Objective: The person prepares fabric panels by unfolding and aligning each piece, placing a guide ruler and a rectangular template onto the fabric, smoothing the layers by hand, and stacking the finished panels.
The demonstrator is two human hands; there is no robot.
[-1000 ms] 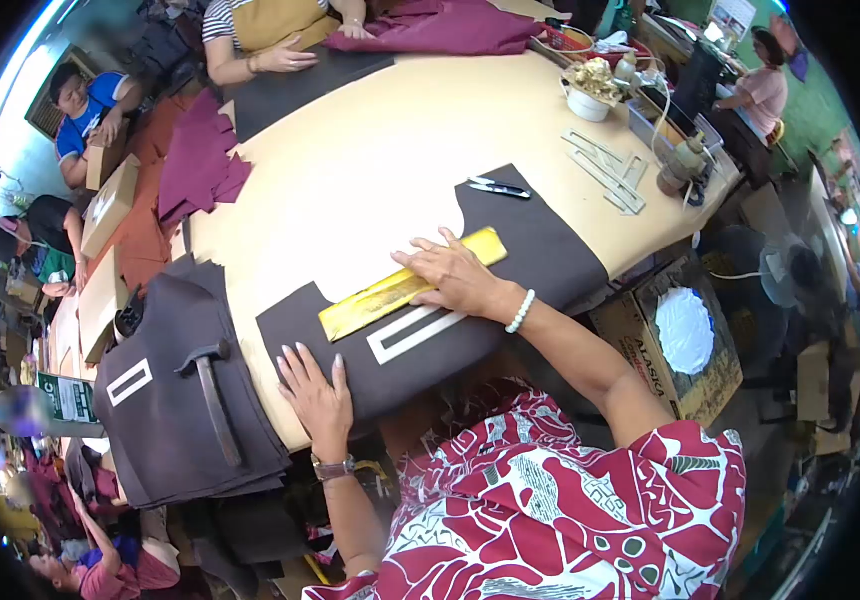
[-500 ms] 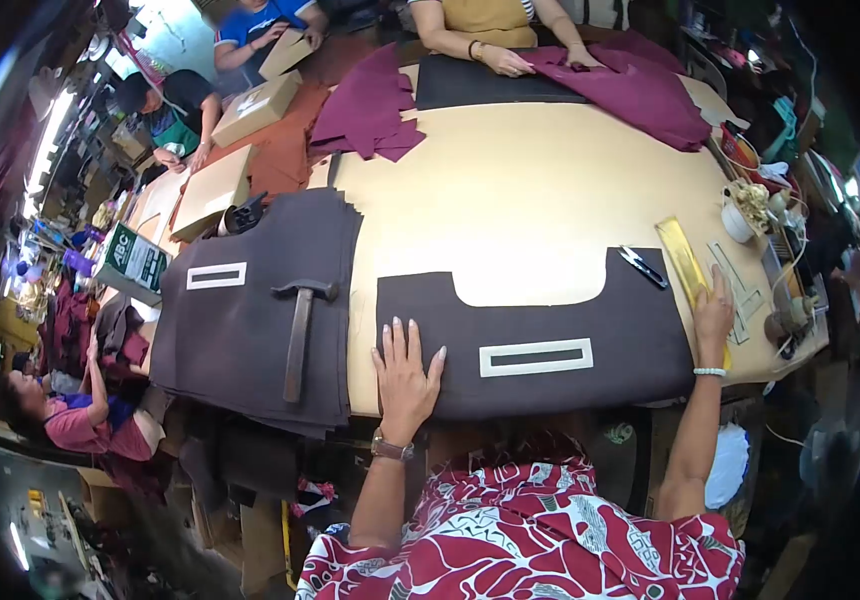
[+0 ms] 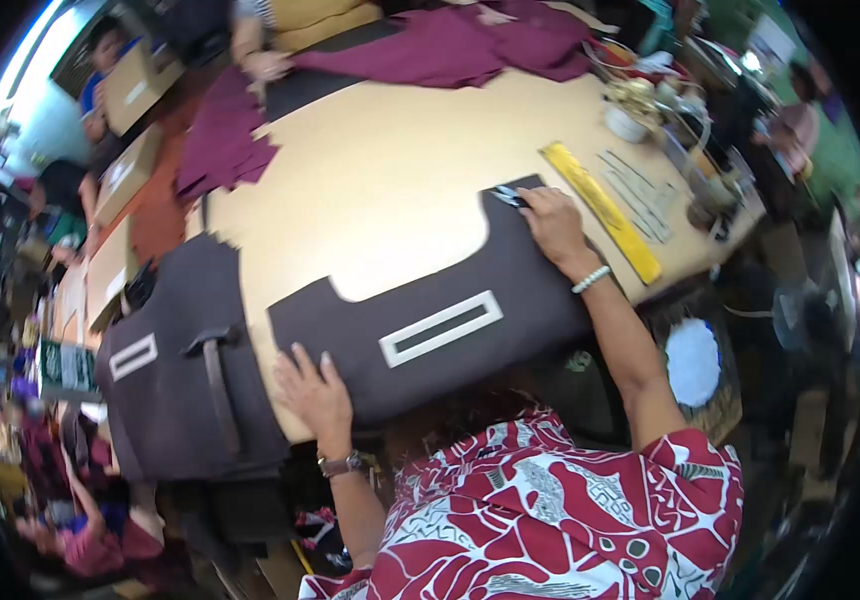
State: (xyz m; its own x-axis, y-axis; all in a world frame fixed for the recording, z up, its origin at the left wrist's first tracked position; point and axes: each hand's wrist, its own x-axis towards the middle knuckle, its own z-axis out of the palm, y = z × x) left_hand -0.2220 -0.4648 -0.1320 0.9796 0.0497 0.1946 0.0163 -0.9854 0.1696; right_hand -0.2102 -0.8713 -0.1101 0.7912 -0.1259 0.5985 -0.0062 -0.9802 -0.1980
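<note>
A dark cut fabric piece [image 3: 535,290] with a curved notch and a white rectangular frame [image 3: 442,328] on it lies before me. My left hand [image 3: 316,395] rests flat, fingers spread, at the left edge of this piece. At its upper right corner, my right hand [image 3: 554,228] has its fingers closed on the handle end of small thread snips [image 3: 506,196]; their blades point left. To the left lies a stack of similar dark pieces [image 3: 165,420], with a hammer [image 3: 218,385] on top and another white frame [image 3: 134,356].
A yellow ruler [image 3: 600,212] and clear templates [image 3: 638,195] lie right of my hand. Maroon fabric [image 3: 440,48] is spread at the far side, near a co-worker's hand [image 3: 268,66]. Cardboard boxes [image 3: 130,172] stand at left, cluttered containers [image 3: 630,120] at right.
My right hand has left the yellow ruler and moved left onto the snips. My left hand stays near the piece's left edge. The view has turned to the right and tilted.
</note>
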